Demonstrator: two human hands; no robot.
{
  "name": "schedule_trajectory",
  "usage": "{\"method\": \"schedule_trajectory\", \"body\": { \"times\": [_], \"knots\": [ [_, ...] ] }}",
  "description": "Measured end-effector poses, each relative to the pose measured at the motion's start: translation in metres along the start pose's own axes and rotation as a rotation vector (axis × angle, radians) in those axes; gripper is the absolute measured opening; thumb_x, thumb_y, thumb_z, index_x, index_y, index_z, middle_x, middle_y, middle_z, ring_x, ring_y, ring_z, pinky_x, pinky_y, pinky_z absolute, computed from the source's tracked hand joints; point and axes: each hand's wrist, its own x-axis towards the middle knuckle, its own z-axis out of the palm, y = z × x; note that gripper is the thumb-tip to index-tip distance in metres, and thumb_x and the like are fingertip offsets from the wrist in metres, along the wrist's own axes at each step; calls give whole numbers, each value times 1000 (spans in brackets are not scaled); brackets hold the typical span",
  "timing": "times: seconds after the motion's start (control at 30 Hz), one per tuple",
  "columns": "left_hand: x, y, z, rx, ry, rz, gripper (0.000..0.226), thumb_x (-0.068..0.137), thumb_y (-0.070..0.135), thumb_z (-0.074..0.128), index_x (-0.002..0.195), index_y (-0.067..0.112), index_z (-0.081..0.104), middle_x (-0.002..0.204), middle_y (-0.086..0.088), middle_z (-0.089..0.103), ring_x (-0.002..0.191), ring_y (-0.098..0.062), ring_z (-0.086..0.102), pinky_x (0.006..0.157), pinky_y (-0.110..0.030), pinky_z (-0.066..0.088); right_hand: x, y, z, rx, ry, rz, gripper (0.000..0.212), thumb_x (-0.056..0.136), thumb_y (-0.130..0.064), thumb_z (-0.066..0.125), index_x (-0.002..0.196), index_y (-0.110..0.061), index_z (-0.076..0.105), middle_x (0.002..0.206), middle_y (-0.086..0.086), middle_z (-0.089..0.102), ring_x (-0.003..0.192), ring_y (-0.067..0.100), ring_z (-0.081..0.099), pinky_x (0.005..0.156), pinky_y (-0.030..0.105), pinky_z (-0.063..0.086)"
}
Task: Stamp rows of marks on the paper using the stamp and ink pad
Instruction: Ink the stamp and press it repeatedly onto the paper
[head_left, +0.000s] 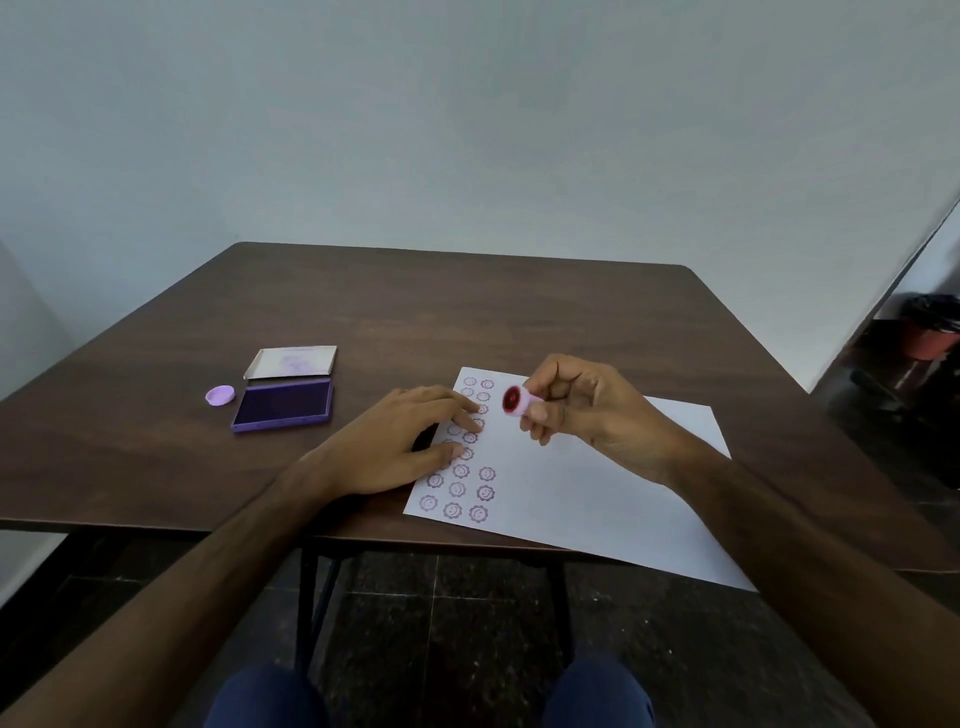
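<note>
A white sheet of paper (597, 493) lies on the dark wooden table (467, 312), its near edge hanging over the table's front. Rows of purple smiley-flower marks (457, 488) fill its left part. My right hand (592, 415) holds a small pink round stamp (517, 401) above the paper, tilted so its red inked face points left. My left hand (410, 447) rests flat on the paper's left edge, fingers spread over some marks. A purple ink pad (283, 405) lies open to the left, its lid (291, 361) tipped back behind it.
A small lilac round cap (220, 395) sits left of the ink pad. The table's front edge runs just below my forearms, with my knees and a dark tiled floor underneath. Dark objects stand on the floor at far right.
</note>
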Motion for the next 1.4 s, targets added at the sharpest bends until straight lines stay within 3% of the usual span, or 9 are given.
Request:
{"method": "schedule_trajectory", "body": {
  "times": [0.2,0.3,0.4,0.57,0.7,1.23,1.4],
  "knots": [
    [0,1,1,17,18,9,30,97,38,57,126,30,60,143,13,53,133,2,41,108,-29,31,11,8,20,-263,64,98,19,81,-25,78,96,-13,73,90,1,75,76,16,67,63,24,54],
    [0,0,2,24,27,13,33,97,38,57,128,28,60,142,12,53,133,1,41,106,-27,29,15,15,27,-334,115,87,17,79,-21,80,91,-12,72,91,8,75,86,34,68,72,42,57],
    [0,-1,2,24,25,16,33,96,39,57,128,28,59,142,12,53,133,1,41,104,-27,29,19,18,29,-404,135,70,17,79,-20,80,88,-9,70,85,11,74,81,38,67,71,49,56],
    [1,-2,3,9,35,26,34,93,42,53,125,32,59,140,15,54,132,1,42,101,-27,30,25,18,31,-509,81,103,16,76,-25,80,78,-14,69,72,3,73,60,8,61,58,24,49],
    [2,-5,4,9,28,20,33,94,43,54,126,37,57,140,16,53,131,1,42,102,-26,29,27,18,30,-554,64,90,15,76,-26,81,76,-18,68,71,-2,73,60,5,63,56,16,49],
    [1,-3,3,2,37,27,33,94,41,54,126,34,57,140,12,54,132,-2,44,104,-29,31,30,19,31,-639,34,84,16,77,-30,80,79,-21,67,75,-4,72,66,11,65,59,17,52],
    [2,-2,5,29,49,20,32,96,37,54,128,32,57,138,11,56,128,-3,46,104,-30,34,32,8,34,-772,-38,80,20,80,-30,77,81,-15,66,72,-5,68,63,9,59,54,15,46]
  ]
}}
